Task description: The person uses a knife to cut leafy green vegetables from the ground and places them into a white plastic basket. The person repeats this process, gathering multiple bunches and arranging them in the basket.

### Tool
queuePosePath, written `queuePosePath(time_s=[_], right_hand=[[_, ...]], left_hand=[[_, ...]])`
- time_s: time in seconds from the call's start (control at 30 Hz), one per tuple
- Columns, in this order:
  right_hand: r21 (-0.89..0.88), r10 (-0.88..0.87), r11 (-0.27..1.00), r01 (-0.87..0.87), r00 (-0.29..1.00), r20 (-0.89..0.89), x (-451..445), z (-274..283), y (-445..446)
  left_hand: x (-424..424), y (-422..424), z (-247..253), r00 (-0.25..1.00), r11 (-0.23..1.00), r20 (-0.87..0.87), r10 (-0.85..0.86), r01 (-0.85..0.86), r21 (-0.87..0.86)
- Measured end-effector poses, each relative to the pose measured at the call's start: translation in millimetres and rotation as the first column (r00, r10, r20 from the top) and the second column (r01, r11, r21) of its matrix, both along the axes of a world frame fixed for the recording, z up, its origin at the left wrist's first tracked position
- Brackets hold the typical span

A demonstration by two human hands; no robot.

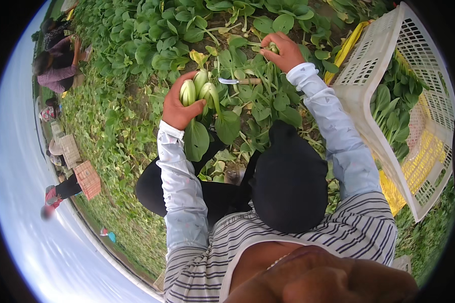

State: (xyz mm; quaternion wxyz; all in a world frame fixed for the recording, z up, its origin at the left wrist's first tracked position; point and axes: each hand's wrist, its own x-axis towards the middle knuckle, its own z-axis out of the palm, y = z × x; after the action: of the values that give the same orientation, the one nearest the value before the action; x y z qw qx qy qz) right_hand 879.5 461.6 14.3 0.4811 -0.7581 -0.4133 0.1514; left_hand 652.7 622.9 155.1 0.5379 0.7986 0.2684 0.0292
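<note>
My left hand (180,102) holds a small bunch of bok choy (200,89), pale stem bases up and green leaves hanging below. Off to the right, my right hand (284,52) has its fingers closed around the pale green base of another bok choy (273,47); its leaves cannot be told from the foliage around it. Between the two hands a small curved-blade knife (239,81) with a wooden handle lies on the leaves, touched by neither hand.
A white plastic crate (367,81) stands at the right, with picked bok choy (396,110) and yellow mesh (426,155) inside. Growing bok choy (155,34) stand ahead. My black-clad knees (288,178) are close below my hands. Several people work at the left, near other crates (88,179).
</note>
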Motion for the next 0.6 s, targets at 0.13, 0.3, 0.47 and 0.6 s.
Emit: queuePosePath(time_s=[0.13, 0.3, 0.47, 0.6], right_hand=[[0.211, 0.184, 0.973, -0.097, 0.877, -0.443, -3, 7, 2], [0.349, 0.339, 0.919, -0.182, 0.816, -0.468, -17, 33, 10], [0.396, 0.366, 0.897, -0.197, 0.833, -0.415, -24, 43, 15], [0.369, 0.414, 0.89, -0.267, 0.813, -0.409, -24, 35, 13]], left_hand=[[6, 0, -5, 0.998, 0.998, 0.021, -0.057, 0.058, -0.027], [35, -15, -17, 0.965, 0.962, 0.104, -0.24, 0.251, -0.108], [43, -30, -39, 0.958, 0.916, 0.087, -0.275, 0.288, -0.279], [40, -29, -40, 0.957, 0.925, 0.027, -0.29, 0.287, -0.25]])
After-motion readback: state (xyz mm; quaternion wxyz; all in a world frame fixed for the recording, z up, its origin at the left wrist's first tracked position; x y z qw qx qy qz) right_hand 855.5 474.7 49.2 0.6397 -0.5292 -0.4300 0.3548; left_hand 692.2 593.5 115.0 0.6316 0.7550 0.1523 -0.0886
